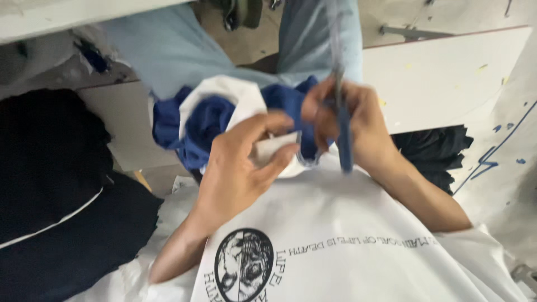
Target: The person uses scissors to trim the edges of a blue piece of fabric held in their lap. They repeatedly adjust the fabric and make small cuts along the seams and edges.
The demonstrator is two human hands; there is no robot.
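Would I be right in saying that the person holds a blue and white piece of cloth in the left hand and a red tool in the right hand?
Not quite: the tool in the right hand is blue, not red, as the head view shows. The rest holds: the left hand grips the blue and white cloth.

White worktable [442, 78] with paint flecks; bare, perhaps concrete, floor [240, 47] beyond.
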